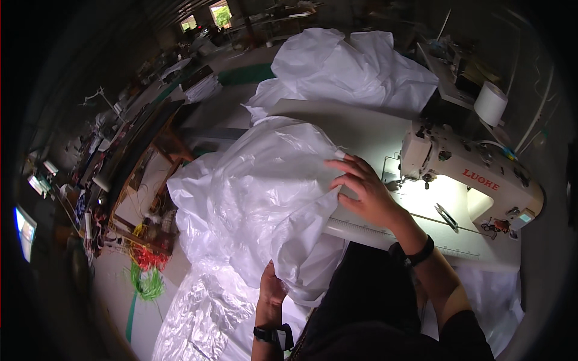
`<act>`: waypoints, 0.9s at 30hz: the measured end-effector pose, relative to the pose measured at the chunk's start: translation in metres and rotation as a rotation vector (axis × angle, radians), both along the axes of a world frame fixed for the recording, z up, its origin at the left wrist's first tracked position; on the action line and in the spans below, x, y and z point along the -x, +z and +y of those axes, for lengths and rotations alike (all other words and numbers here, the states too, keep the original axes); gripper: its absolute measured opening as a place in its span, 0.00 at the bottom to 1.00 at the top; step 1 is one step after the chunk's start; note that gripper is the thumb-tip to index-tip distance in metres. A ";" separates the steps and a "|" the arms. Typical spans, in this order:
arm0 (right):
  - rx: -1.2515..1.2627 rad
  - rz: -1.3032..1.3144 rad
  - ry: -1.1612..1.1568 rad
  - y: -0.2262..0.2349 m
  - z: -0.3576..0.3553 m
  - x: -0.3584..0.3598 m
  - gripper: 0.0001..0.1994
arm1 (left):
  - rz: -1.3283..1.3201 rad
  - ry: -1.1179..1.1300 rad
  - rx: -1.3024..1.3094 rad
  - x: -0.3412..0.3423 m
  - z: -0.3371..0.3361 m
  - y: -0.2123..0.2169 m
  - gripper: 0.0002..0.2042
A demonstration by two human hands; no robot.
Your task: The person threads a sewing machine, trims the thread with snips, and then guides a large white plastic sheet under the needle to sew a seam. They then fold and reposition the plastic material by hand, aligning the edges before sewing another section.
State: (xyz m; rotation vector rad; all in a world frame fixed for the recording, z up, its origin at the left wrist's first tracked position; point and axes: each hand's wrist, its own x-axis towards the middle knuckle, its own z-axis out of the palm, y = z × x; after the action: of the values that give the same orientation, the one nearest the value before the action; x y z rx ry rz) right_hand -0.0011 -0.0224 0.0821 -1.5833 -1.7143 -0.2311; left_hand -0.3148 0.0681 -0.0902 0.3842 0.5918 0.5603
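Observation:
A large, puffed-up white sheet [265,174], thin and slightly shiny, lies over the left end of the sewing table [361,129] and hangs down towards my lap. At its lower edge my left hand [273,289] grips the material, with the thumb showing and the other fingers hidden in the folds. My right hand [363,188] rests at the sheet's right edge, its fingers spread apart. To the right of that hand stands a white sewing machine [469,162] with its lamp lit. Small thread snips [447,217] lie on the table below the machine head.
Another heap of white sheeting [355,69] is piled beyond the table. A cone of white thread [490,103] stands behind the machine. To the left are a wooden rack [165,147] and bundles of red strands [147,257] and green strands [147,284]. Glossy clear-white film [208,313] spreads at lower left.

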 end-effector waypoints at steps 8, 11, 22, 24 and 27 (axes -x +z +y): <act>0.124 0.081 0.070 -0.013 0.006 -0.011 0.07 | -0.035 0.406 -0.306 0.037 0.028 0.033 0.08; 0.120 0.044 0.024 -0.020 0.001 -0.007 0.07 | 0.087 0.568 -0.576 0.035 0.030 0.039 0.05; 0.115 -0.186 -0.141 -0.036 -0.017 -0.018 0.05 | 0.508 0.830 -0.953 0.016 0.013 0.048 0.05; 0.068 -0.051 -0.179 -0.044 -0.029 -0.017 0.08 | 0.493 0.661 -1.031 0.022 0.005 0.041 0.05; 0.042 0.148 -0.260 -0.053 -0.054 -0.019 0.08 | 0.459 0.539 -1.149 0.034 -0.001 0.025 0.06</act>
State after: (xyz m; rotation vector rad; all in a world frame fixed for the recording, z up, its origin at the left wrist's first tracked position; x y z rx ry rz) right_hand 0.0175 -0.0762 0.0289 -1.8077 -1.4078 -0.2017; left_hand -0.3485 0.0673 -0.0647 1.4903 0.7745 1.3412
